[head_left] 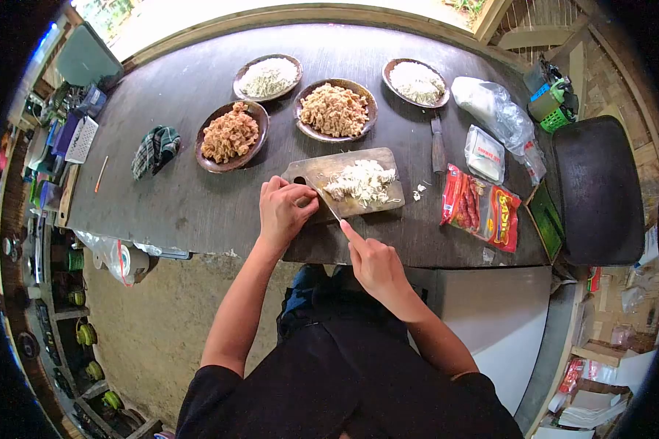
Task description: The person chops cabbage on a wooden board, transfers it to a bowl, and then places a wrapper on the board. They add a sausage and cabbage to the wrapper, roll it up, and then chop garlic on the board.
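A wooden cutting board [377, 204] lies near the table's front edge, bearing a heap of chopped white pieces [362, 181]. My right hand [377, 267] is closed round the handle of a knife [329, 201], its index finger stretched along the top of the blade. The blade slants up and left over the board, left of the heap. At the board's left end, my left hand [287, 208] has its fingers curled together near the blade; what they hold, if anything, is hidden.
Two bowls of brown food [229, 134] [334, 110] and two bowls of white shreds [268, 77] [417, 82] stand behind the board. Rightward are another knife [438, 146], a red packet [479, 208], plastic bags [494, 106] and a black tray [598, 190]. A checked cloth [156, 152] lies left.
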Demonstrator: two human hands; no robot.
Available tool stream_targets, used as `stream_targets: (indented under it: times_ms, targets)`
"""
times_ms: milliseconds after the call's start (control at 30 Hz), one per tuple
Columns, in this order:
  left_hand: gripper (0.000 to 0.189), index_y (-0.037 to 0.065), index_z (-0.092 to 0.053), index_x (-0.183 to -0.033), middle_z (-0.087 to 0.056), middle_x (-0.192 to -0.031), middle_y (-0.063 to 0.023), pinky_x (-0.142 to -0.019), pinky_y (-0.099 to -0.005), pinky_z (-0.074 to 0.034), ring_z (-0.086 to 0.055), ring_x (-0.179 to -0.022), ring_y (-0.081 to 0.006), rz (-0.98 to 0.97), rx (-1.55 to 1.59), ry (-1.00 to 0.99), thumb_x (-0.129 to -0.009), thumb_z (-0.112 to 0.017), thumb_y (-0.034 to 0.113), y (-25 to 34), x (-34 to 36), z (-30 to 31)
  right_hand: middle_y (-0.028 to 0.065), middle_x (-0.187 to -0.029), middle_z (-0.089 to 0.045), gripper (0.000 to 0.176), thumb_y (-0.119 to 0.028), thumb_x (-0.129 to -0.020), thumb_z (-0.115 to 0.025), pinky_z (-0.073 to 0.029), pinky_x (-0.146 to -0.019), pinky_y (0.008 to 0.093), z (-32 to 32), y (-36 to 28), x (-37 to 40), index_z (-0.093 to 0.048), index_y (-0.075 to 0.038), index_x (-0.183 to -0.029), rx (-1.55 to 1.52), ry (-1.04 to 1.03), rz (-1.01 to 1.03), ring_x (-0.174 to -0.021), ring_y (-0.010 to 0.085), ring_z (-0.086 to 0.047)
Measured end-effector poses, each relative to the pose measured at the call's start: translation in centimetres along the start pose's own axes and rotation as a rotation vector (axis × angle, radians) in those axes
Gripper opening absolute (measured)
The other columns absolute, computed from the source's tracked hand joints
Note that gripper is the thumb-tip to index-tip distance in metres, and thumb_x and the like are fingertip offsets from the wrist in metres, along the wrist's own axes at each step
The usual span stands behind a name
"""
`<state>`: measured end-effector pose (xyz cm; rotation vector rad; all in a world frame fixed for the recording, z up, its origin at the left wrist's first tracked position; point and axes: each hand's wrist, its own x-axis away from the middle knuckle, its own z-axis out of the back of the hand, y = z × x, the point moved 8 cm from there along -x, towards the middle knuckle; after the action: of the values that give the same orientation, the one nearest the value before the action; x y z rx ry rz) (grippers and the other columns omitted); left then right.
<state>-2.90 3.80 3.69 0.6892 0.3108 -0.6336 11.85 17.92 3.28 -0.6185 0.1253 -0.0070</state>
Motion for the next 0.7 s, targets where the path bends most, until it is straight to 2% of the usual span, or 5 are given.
stream_targets:
  times_ms: [267,467,700]
  targets:
    - [0.010,0.017,-0.082,-0.082,-0.076,-0.081,0.0057,-0.080,-0.0339,-0.041,-0.056,-0.079,-0.0174,0.033,-0.042,-0.004,-0.073,-0.085,0.021,0.1,0.0,0.4,0.0196,-0.070,-0.063,0.052,-0.014,-0.100,-0.060,-0.057,-0.061,0.0518,-0.4,0.9,-0.7,-0.053,-0.019,-0.151,0.012,0.031,0.005,-0.065,0.0417,-0.067]
    - [0.009,0.016,-0.080,-0.079,-0.077,-0.085,0.0053,-0.080,-0.0336,-0.041,-0.056,-0.078,-0.0174,0.036,-0.035,-0.005,-0.073,-0.084,0.021,0.3,0.0,0.5,0.0195,-0.069,-0.062,0.052,-0.013,-0.099,-0.061,-0.054,-0.057,0.0510,0.4,0.6,0.8,-0.052,-0.016,-0.151,-0.080,0.062,0.024,-0.060,0.0405,-0.064]
    - [0.010,0.015,-0.079,-0.078,-0.078,-0.085,0.0060,-0.081,-0.0334,-0.041,-0.056,-0.079,-0.0176,0.035,-0.062,-0.013,-0.072,-0.084,0.021,0.1,-0.1,0.3,0.0192,-0.069,-0.061,0.054,-0.013,-0.099,-0.062,-0.055,-0.057,0.0508,-0.1,0.1,0.3,-0.052,-0.017,-0.151,-0.044,0.021,0.025,-0.060,0.0404,-0.065]
